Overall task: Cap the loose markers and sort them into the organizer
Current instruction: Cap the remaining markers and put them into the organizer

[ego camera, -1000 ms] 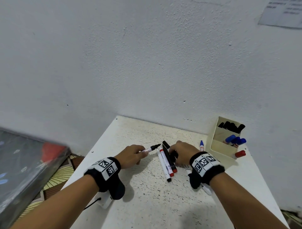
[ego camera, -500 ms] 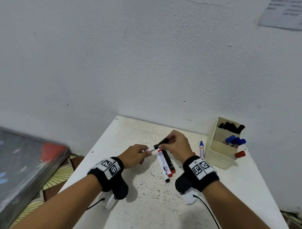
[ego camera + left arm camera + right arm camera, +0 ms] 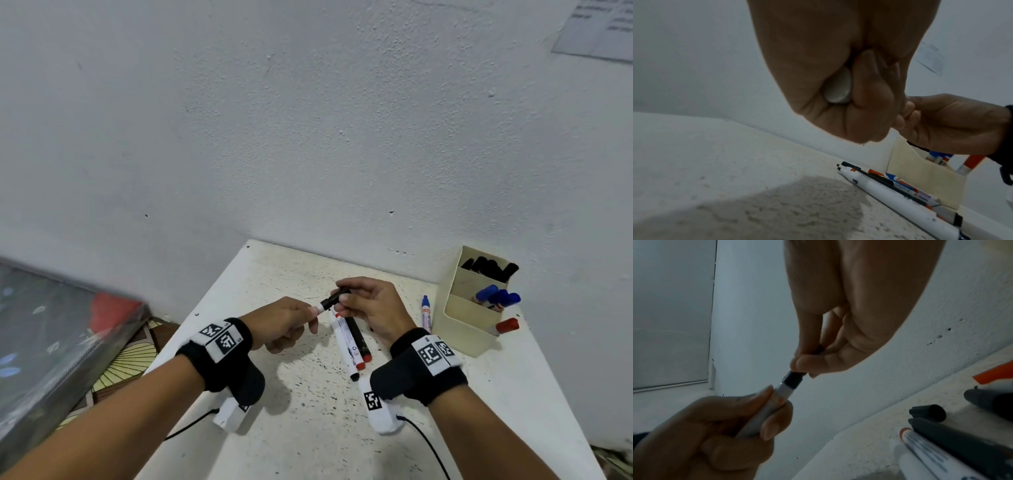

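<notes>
Since a moment ago our right hand [image 3: 371, 305] has brought the black cap [image 3: 337, 295] onto the marker [image 3: 774, 404], which our left hand [image 3: 286, 320] grips in a fist above the table [image 3: 308, 428]. Right fingertips pinch the cap. We should push straight along the barrel until it seats, then drop it among the black ones in the organizer [image 3: 469, 325].

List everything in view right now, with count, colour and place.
held marker: one, white, black cap, between both hands
loose markers: about three, white and black barrels, red ends, on the table
blue marker: one, beside the organizer
organizer: one, cream, table's right
sorted markers: black at back, blue in the middle, red in front
table: one, white speckled
paper: one, on the wall
left hand: holds the barrel
right hand: pinches the cap
</notes>
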